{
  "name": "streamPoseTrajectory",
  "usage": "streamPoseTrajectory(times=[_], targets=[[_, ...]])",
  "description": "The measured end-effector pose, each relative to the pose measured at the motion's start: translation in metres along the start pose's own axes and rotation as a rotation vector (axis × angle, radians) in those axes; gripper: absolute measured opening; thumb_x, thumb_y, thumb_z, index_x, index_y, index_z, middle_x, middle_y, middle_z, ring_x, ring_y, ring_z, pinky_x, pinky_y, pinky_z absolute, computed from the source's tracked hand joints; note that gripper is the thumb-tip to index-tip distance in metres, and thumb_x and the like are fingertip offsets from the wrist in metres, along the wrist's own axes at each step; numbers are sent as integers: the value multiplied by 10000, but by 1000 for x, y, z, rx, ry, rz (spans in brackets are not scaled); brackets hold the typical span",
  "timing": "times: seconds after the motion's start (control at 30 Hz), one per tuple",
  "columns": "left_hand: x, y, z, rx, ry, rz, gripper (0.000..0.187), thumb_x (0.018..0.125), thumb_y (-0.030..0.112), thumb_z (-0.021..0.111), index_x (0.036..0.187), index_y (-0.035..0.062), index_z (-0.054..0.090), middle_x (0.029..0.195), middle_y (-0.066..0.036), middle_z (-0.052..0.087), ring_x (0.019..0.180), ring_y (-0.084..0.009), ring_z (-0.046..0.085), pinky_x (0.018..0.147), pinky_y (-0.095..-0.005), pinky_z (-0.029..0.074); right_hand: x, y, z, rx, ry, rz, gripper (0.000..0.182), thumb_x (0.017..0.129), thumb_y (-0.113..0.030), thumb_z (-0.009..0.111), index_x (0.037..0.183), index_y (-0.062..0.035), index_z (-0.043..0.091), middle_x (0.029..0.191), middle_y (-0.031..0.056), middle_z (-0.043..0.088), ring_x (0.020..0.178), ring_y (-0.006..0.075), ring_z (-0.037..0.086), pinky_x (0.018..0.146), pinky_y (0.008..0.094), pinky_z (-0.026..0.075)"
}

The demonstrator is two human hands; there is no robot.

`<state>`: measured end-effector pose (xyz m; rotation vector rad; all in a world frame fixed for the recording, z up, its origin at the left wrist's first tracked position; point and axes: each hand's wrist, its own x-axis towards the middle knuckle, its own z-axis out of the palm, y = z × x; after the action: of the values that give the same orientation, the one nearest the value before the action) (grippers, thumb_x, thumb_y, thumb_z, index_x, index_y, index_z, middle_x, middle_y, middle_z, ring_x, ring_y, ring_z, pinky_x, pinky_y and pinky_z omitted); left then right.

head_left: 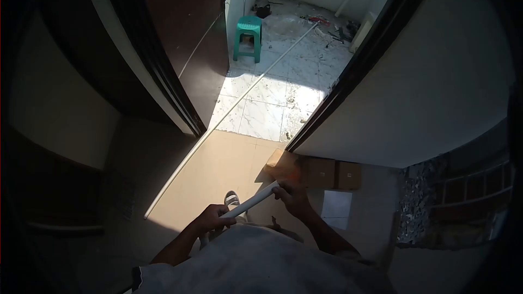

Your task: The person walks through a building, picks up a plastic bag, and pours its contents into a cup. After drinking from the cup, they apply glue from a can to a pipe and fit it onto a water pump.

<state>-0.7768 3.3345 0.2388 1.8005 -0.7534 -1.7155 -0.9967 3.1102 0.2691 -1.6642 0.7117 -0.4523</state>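
Observation:
A short length of white pipe [250, 203] is held in front of my body, slanting up toward the right. My left hand [212, 218] is closed around its lower end. Fingers of my right hand [291, 196] grip the upper end, near the pipe's rim. Beyond my hands, a much longer thin white pipe [218, 123] lies diagonally across the floor and through the doorway.
A dark brown door [188, 27] stands open on the left. Past the threshold are a green plastic stool [248, 38] and scattered debris [340, 34] on white tiles. Cardboard boxes [318, 173] sit by the right wall, with a pale square tile [336, 204] nearby.

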Motion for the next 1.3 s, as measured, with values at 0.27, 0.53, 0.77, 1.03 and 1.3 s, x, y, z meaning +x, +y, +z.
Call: streamPoseTrajectory(times=[0.27,0.53,0.77,1.03,1.3], targets=[[125,110,-153,299,123,331,472,828,448,833,1011,54,648,805,-76,659,739,-184,628,696,-336,497,152,-24,-4,0,257,147,187,971,-157,699,863,-5,698,688,8,621,633,63,543,579,261,439],[256,206,-271,-33,-248,63,357,969,358,703,881,14,661,686,-34,644,584,-80,546,525,-253,434,327,4,-49,82,203,177,228,973,-192,705,849,-2,681,665,18,619,628,61,531,571,264,434],[345,333,-331,529,226,346,444,852,425,804,956,12,677,789,-57,691,697,-120,606,639,-313,491,486,-21,-91,29,307,146,243,975,-215,704,874,4,678,640,26,594,605,82,496,551,292,423],[517,435,-415,191,-251,310,380,871,378,815,861,19,691,726,-17,621,696,-97,552,627,-284,452,644,0,-168,48,401,135,235,975,-212,703,867,-4,691,640,8,584,615,73,483,565,275,413],[690,604,-485,458,-349,443,395,906,390,769,1020,14,732,808,-42,672,735,-140,602,669,-311,485,783,0,-261,58,597,260,245,994,-212,683,861,-6,685,673,3,606,628,65,516,574,247,410]])
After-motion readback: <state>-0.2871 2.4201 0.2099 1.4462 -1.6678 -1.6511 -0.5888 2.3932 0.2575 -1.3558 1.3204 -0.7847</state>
